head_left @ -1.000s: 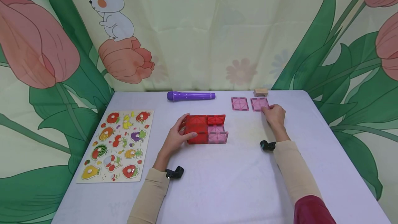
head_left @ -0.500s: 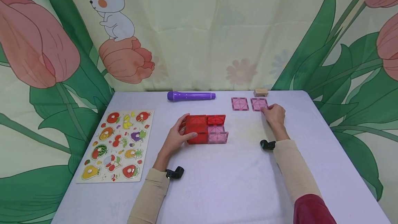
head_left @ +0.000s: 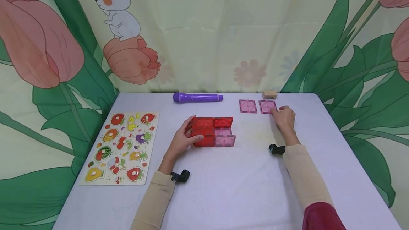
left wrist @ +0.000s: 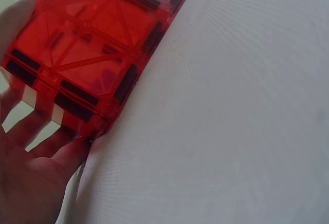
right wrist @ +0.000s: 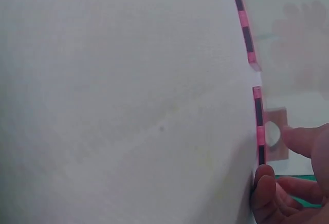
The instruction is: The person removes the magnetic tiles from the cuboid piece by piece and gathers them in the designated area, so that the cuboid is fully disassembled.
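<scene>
I had the left hand (head_left: 180, 141) gripping the red tile box (head_left: 203, 130); the right hand (head_left: 285, 119) touched a pink tile (head_left: 266, 106), pinching or not I couldn't tell. The board (head_left: 149, 148) held fruit pieces (head_left: 134, 174).

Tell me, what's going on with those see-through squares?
Someone's left grip holds the red end of a boxy shape of joined red and pink tiles. Their right grip is at the near right corner of a loose pink tile; I can't tell whether it has pinched it. Another pink tile lies beside it, both flat on the table.
</scene>
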A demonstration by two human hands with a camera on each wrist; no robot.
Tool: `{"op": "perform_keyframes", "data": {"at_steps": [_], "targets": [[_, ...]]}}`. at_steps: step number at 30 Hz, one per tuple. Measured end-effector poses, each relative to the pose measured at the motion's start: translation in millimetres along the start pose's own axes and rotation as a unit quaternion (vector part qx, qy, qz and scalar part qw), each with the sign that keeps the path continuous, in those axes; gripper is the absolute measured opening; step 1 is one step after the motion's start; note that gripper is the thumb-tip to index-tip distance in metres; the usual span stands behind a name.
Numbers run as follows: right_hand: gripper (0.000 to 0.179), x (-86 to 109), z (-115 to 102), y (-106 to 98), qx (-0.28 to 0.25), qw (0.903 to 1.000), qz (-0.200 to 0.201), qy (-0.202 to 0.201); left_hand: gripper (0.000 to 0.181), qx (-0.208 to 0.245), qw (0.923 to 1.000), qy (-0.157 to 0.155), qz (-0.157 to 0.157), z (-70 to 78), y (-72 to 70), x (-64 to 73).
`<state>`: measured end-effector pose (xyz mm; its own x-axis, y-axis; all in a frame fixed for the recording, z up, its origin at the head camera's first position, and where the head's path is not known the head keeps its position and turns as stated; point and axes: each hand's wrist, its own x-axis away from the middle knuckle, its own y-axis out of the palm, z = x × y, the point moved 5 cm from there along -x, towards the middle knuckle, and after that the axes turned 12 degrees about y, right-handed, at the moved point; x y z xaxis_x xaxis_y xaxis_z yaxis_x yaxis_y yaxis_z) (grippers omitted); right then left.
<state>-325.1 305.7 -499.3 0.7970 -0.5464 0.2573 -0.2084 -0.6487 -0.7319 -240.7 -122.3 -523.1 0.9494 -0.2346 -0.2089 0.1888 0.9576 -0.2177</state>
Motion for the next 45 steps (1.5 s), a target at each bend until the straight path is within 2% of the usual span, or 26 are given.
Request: {"op": "perform_keyframes", "data": {"at_steps": [5,10,16,21,29,38,45], "targets": [[0.06,7.1,-3.5,-4.4,-0.008,0.9996,0.007,-0.025,0.086,-0.004,1.0,-0.003,0.005,0.2,0.3,-0.4],[0.057,23.0,-11.7,-6.2,-0.028,0.9973,0.001,-0.067,0.085,-0.004,1.0,0.001,0.003,0.4,0.3,-0.1],[0.051,43.3,-22.3,-3.3,-0.045,0.9906,-0.005,-0.129,0.087,-0.005,1.0,0.001,0.003,0.3,-0.3,0.0],[0.051,56.2,-27.8,-0.5,-0.056,0.9853,-0.01,-0.161,0.09,-0.003,1.0,0.004,0.001,1.2,0.1,-0.6],[0.056,75.3,-29.6,9.9,-0.049,0.98,-0.042,-0.188,0.085,-0.004,1.0,-0.005,0.004,-0.5,-0.1,-0.1],[0.053,106.3,-36.8,18.1,-0.051,0.9688,-0.063,-0.234,0.089,-0.009,1.0,0.001,0.002,-0.4,-0.7,0.7],[0.054,127.8,-41.5,25.2,-0.045,0.9609,-0.095,-0.256,0.083,-0.01,0.9999,-0.001,0.004,-0.9,-0.6,0.6]]}}
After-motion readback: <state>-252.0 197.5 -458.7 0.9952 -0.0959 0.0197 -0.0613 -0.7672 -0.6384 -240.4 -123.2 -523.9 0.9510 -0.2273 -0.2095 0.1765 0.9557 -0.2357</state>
